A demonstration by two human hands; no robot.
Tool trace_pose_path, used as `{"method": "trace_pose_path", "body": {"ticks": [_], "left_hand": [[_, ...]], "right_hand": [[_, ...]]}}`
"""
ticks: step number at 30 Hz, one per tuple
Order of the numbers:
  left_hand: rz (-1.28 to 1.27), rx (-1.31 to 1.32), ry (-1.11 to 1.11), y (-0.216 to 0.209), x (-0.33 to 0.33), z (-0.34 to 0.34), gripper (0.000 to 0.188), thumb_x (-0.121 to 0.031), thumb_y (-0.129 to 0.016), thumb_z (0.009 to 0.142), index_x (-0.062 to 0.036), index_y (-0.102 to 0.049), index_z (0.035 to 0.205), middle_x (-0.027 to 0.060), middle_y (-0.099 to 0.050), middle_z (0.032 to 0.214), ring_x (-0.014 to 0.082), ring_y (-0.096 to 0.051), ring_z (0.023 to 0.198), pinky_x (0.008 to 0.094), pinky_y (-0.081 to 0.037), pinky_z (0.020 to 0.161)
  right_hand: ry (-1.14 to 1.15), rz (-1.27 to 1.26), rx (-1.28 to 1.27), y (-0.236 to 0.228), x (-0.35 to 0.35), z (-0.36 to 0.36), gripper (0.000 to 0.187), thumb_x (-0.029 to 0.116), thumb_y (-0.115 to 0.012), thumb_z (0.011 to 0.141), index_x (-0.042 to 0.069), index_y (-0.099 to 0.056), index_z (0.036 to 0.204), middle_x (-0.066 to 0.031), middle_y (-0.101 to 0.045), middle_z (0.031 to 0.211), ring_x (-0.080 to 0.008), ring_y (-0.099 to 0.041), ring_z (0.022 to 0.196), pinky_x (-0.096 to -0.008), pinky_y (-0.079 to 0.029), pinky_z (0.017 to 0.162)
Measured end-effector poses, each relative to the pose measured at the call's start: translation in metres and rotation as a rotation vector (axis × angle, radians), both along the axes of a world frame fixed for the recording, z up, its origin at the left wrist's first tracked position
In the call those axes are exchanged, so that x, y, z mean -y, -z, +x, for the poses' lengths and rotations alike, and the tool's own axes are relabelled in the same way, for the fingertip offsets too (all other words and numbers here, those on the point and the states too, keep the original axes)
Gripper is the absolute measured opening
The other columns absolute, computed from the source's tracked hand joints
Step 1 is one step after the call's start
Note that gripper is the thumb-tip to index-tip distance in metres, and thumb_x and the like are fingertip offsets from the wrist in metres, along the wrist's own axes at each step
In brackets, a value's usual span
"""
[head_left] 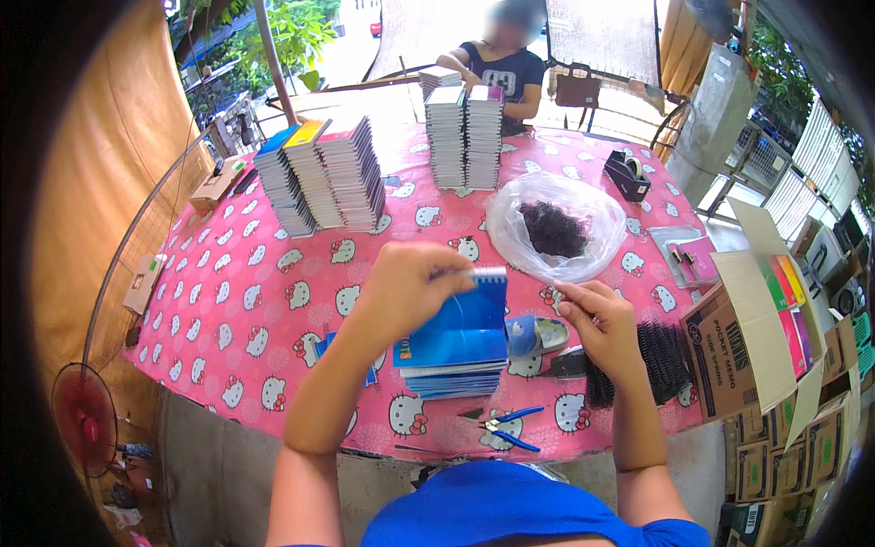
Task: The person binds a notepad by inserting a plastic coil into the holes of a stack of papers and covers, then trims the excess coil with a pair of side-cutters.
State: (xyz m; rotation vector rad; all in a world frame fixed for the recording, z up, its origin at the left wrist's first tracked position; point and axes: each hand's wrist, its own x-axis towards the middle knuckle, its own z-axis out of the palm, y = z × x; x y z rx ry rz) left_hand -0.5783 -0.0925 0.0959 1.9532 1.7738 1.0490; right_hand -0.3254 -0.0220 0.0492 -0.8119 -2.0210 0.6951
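**A:** so what's in the hands here?

**B:** left hand (407, 284) has its grip closed on the top edge of a blue-covered spiral notepad (458, 324), holding it upright over a short stack of blue notepads (453, 376) near the front edge of the counter (228, 310), the one with the pink cartoon-cat cloth. Right hand (597, 319) sits just beside the pad's right edge, fingers pinched together; can't tell what's in them, too small.

**A:** anything crowding the spot?

**B:** plenty. Blue tape dispenser (533, 335) sits between the pad and the right hand, a heap of black spiral coils (661, 360) lies right of that wrist, blue-handled pliers (506, 428) lie in front of the stack. Further back there's a clear plastic bag of dark coils (554, 228) and tall stacks of notepads (324, 173). Open cardboard box (756, 346) on the right, and another person (506, 68) sits at the far side.
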Motion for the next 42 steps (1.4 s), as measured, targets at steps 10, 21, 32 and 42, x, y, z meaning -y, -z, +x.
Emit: {"method": "trace_pose_path", "body": {"ticks": [10, 21, 32, 42], "left_hand": [[0.426, -0.338, -0.136, 0.017, 0.027, 0.027, 0.015, -0.022, -0.069, 0.081, -0.0161, -0.073, 0.094, -0.0013, -0.069, 0.088, 0.0161, -0.061, 0.093, 0.0514, -0.026, 0.099], [0.460, -0.101, -0.250, 0.032, 0.025, 0.034, 0.020, -0.021, -0.075, 0.074, -0.0119, -0.074, 0.092, 0.0013, -0.068, 0.084, 0.0184, -0.056, 0.086, 0.0359, -0.038, 0.080], [0.499, -0.157, -0.258, 0.032, 0.022, 0.035, 0.024, -0.014, -0.079, 0.066, -0.0101, -0.075, 0.090, 0.0037, -0.068, 0.082, 0.0194, -0.058, 0.081, 0.0331, -0.046, 0.074], [0.463, -0.103, -0.251, 0.029, 0.037, 0.032, 0.027, -0.009, -0.079, 0.065, -0.0084, -0.074, 0.092, 0.0047, -0.068, 0.081, 0.0193, -0.058, 0.080, 0.0320, -0.047, 0.074]], "right_hand": [[-0.069, 0.244, -0.112, -0.023, 0.003, -0.025, 0.021, 0.004, -0.074, 0.073, 0.005, -0.071, 0.094, -0.0092, -0.064, 0.086, -0.0201, -0.064, 0.077, -0.0283, -0.049, 0.067], [-0.324, -0.261, 0.081, -0.033, -0.007, -0.027, 0.020, 0.013, -0.068, 0.079, 0.004, -0.063, 0.096, -0.0095, -0.061, 0.082, -0.0223, -0.062, 0.077, -0.0327, -0.047, 0.063], [-0.164, 0.437, 0.181, -0.032, 0.007, -0.045, 0.019, 0.020, -0.065, 0.082, 0.005, -0.056, 0.091, -0.0111, -0.056, 0.087, -0.0317, -0.059, 0.078, -0.0412, -0.048, 0.060], [-0.187, -0.102, -0.185, -0.028, -0.009, -0.026, 0.031, 0.019, -0.061, 0.087, 0.001, -0.057, 0.113, -0.0169, -0.062, 0.098, -0.0281, -0.064, 0.086, -0.0371, -0.050, 0.071]]}}
